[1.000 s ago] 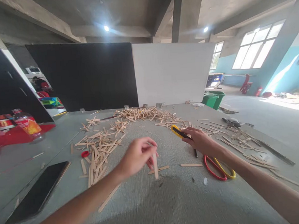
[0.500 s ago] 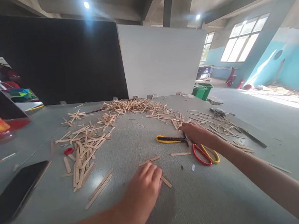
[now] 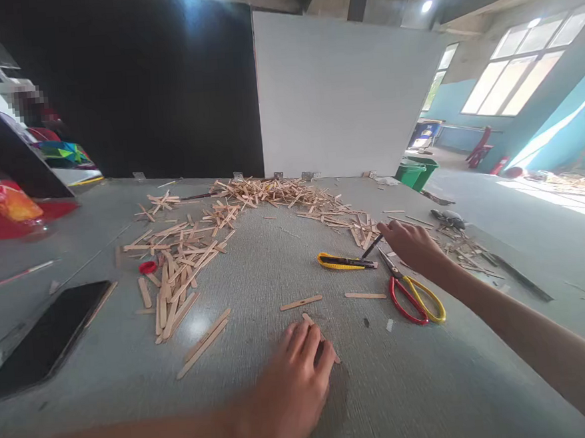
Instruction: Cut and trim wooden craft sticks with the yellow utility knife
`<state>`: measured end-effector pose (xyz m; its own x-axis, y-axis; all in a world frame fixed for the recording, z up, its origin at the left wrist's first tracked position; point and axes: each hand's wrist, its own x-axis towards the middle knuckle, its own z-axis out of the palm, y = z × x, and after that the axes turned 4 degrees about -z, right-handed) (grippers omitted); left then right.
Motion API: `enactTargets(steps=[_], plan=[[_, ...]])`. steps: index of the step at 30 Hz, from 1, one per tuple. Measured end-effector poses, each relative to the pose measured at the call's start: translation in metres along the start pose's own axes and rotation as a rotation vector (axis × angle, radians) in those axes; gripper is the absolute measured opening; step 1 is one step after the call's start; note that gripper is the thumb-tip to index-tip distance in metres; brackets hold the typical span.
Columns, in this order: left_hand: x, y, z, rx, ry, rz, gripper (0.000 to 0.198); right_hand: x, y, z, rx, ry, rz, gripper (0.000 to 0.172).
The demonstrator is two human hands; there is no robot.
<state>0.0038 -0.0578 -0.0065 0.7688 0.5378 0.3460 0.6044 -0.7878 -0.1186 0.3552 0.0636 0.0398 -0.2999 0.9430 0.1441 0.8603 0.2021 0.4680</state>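
My left hand (image 3: 303, 368) rests low over the table, its fingers curled onto a wooden craft stick (image 3: 307, 319) that partly shows beneath them. A second craft stick (image 3: 301, 302) with a dark mark lies just beyond, and another (image 3: 365, 295) lies to its right. My right hand (image 3: 408, 243) is closed around one end of a thin black pen-like rod (image 3: 372, 245), whose lower end points down at the yellow and black utility knife (image 3: 346, 262). Red and yellow handled scissors (image 3: 408, 291) lie below that hand, blades partly under it.
Heaps of craft sticks curve from the left (image 3: 176, 274) around the back (image 3: 275, 192). A phone (image 3: 45, 336) and a red ring-shaped piece (image 3: 147, 268) lie left. Thin scraps and a dark flat strip (image 3: 522, 278) lie right. Black and white panels (image 3: 334, 96) stand behind.
My right hand has picked up the black rod from beside the knife, tilting it upward. My left hand has shifted onto the nearer craft stick, uncovering the marked one. The camera view has tipped down.
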Motion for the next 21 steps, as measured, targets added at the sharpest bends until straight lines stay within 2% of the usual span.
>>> enactTargets(steps=[3, 7, 11, 13, 16, 17, 21], plan=[[-0.002, 0.001, -0.001, 0.029, 0.029, 0.015, 0.028, 0.006, 0.003, 0.001, -0.008, -0.026, -0.07, 0.045], [-0.004, 0.002, -0.002, 0.066, 0.035, 0.038, 0.027, 0.016, -0.004, 0.014, 0.03, -0.081, -0.139, 0.043], [0.001, -0.002, -0.005, 0.009, 0.022, 0.003, 0.019, 0.025, -0.008, 0.027, 0.075, -0.087, -0.149, 0.018], [0.006, -0.007, -0.009, -0.049, -0.029, -0.06, 0.021, 0.028, -0.007, 0.031, 0.115, -0.07, -0.133, 0.006], [0.014, -0.017, -0.014, -0.118, -0.14, -0.181, 0.06, 0.03, -0.005, 0.032, 0.204, 0.008, -0.052, 0.005], [0.016, -0.019, -0.014, -0.131, -0.171, -0.202, 0.064, 0.029, -0.006, 0.031, 0.245, 0.052, -0.011, 0.007], [0.021, -0.026, -0.011, -0.195, -0.221, -0.225, 0.038, 0.023, -0.019, 0.017, 0.494, 0.278, 0.142, 0.012]])
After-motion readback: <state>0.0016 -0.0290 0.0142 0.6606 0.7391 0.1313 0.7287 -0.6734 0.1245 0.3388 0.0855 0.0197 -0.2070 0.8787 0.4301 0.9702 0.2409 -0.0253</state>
